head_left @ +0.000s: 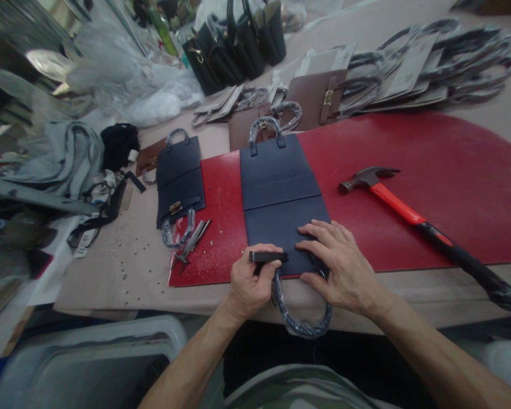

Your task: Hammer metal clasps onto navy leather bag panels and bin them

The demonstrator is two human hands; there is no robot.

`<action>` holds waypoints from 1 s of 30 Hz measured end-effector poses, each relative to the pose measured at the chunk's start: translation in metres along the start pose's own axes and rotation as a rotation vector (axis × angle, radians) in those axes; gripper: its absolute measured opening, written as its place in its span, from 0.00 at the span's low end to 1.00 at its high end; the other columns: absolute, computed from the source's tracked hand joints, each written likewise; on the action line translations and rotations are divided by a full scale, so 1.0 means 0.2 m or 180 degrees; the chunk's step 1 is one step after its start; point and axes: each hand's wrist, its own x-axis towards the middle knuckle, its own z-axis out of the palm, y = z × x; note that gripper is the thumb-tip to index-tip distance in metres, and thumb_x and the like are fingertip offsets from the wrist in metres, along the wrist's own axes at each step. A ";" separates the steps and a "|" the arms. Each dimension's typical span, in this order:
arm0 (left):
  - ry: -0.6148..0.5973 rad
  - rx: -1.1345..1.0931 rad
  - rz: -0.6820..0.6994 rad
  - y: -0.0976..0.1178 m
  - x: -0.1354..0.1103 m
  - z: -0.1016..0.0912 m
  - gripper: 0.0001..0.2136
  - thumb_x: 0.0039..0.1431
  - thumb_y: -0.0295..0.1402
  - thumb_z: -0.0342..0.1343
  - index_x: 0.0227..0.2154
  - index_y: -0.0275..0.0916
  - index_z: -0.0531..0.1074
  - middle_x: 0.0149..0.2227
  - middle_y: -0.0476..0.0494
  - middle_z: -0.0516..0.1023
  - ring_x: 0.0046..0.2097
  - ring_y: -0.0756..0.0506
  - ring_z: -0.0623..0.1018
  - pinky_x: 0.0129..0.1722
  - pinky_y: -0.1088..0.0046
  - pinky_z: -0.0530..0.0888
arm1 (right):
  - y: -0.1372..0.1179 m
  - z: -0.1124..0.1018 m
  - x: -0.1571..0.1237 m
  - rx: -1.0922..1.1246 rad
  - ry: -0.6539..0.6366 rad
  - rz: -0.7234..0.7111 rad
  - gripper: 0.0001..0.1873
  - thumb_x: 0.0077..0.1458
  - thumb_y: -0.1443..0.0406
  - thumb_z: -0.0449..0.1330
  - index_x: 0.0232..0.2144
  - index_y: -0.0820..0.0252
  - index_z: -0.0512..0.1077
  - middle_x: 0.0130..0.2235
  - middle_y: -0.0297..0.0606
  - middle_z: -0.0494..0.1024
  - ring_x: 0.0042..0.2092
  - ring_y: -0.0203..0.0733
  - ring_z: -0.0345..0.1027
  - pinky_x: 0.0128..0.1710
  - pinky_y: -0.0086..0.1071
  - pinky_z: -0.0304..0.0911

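A flat navy leather bag panel [281, 170] lies in front of me, with a plastic-wrapped handle [266, 125] at its far end and another wrapped handle [304, 329] hanging past the table edge at its near end. Between thumb and fingers, my left hand [255, 281] grips a short dark strap [266, 257], raised over the panel's near left part. My right hand [340, 264] rests on the near right part of the panel, its fingers apart. Part of the near handle's base is hidden beneath that hand.
A claw hammer [400, 207] lies on the red mat [409, 147] at right. Left are a second navy panel [179, 176] and metal tools [193, 244]. Brown panels [310, 99] and black bags [238, 48] stand farther back. A plastic bin [89, 341] is below the table edge.
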 end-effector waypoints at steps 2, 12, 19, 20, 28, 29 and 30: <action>0.0003 -0.0005 -0.0034 0.00 -0.01 0.00 0.05 0.64 0.28 0.58 0.42 0.38 0.72 0.41 0.43 0.82 0.44 0.46 0.82 0.49 0.68 0.79 | 0.00 0.00 0.00 0.0008 0.0017 -0.0004 0.20 0.55 0.56 0.63 0.48 0.57 0.73 0.59 0.47 0.70 0.64 0.61 0.57 0.64 0.58 0.51; 0.0013 0.0034 -0.0128 -0.01 -0.01 0.01 0.05 0.64 0.28 0.58 0.42 0.37 0.74 0.41 0.42 0.81 0.44 0.45 0.82 0.50 0.67 0.79 | 0.00 -0.01 0.00 -0.0015 -0.0037 0.0006 0.21 0.54 0.58 0.63 0.49 0.58 0.73 0.60 0.48 0.70 0.64 0.60 0.56 0.64 0.58 0.50; 0.0043 0.0059 0.0039 -0.01 -0.01 0.00 0.05 0.64 0.27 0.58 0.42 0.37 0.72 0.41 0.43 0.82 0.44 0.47 0.82 0.49 0.70 0.79 | 0.00 -0.01 0.00 -0.0003 -0.0101 0.0017 0.22 0.54 0.58 0.64 0.50 0.58 0.72 0.60 0.48 0.69 0.64 0.60 0.56 0.65 0.58 0.49; 0.0016 0.0095 0.0027 -0.01 -0.01 0.00 0.05 0.64 0.27 0.57 0.42 0.37 0.73 0.41 0.43 0.82 0.44 0.47 0.82 0.49 0.70 0.79 | 0.00 -0.01 0.00 -0.0001 -0.0106 0.0012 0.22 0.54 0.58 0.64 0.50 0.58 0.72 0.60 0.48 0.69 0.64 0.60 0.56 0.65 0.58 0.49; -0.0070 0.0410 0.0324 0.01 0.02 0.01 0.05 0.66 0.27 0.54 0.43 0.36 0.72 0.40 0.42 0.81 0.43 0.47 0.82 0.46 0.71 0.80 | -0.01 -0.01 0.00 0.0011 -0.0095 0.0012 0.21 0.56 0.57 0.63 0.50 0.59 0.72 0.60 0.48 0.69 0.64 0.60 0.56 0.65 0.58 0.49; -0.0069 0.0435 0.0397 0.01 0.02 0.02 0.05 0.66 0.27 0.54 0.43 0.37 0.71 0.40 0.42 0.82 0.43 0.47 0.82 0.45 0.72 0.80 | -0.01 -0.01 0.00 0.0018 -0.0084 0.0008 0.21 0.56 0.57 0.63 0.50 0.59 0.72 0.60 0.48 0.69 0.64 0.60 0.56 0.65 0.58 0.49; -0.0058 0.0462 0.0454 0.01 0.03 0.03 0.05 0.66 0.26 0.54 0.43 0.37 0.71 0.40 0.42 0.82 0.43 0.47 0.82 0.45 0.72 0.80 | -0.01 -0.01 0.00 0.0023 -0.0073 0.0006 0.21 0.56 0.57 0.62 0.50 0.59 0.72 0.60 0.48 0.69 0.64 0.60 0.56 0.65 0.58 0.49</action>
